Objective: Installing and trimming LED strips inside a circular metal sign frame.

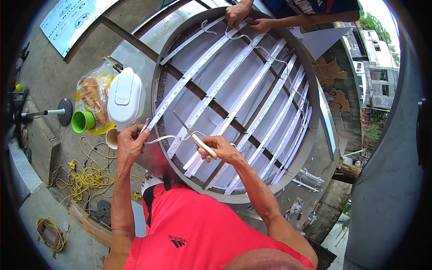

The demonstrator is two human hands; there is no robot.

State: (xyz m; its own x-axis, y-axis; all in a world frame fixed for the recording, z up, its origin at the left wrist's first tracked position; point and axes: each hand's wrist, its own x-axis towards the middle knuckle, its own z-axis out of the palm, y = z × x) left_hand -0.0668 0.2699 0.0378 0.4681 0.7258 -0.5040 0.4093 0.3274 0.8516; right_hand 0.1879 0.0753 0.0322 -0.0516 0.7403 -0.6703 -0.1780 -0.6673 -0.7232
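Note:
My left hand [132, 140] pinches the lower end of a white LED bar [165, 107] and thin white wire [164, 137] at the round frame's left edge. My right hand [217, 149] grips a cream-handled tool [201, 142] with a long, narrow metal tip angled up and leftward beside the wire. Several parallel LED bars lie across dark crossbars inside the round metal frame [318, 121], with wire loops between some bar ends.
Another person's hands [235, 17] work at the frame's top. Left are a white lidded container [125, 95], green cup [82, 121], bagged food [95, 93], standing fan [64, 112] and yellow cables [92, 177]. Brown cutout pieces [333, 76] lie at the right.

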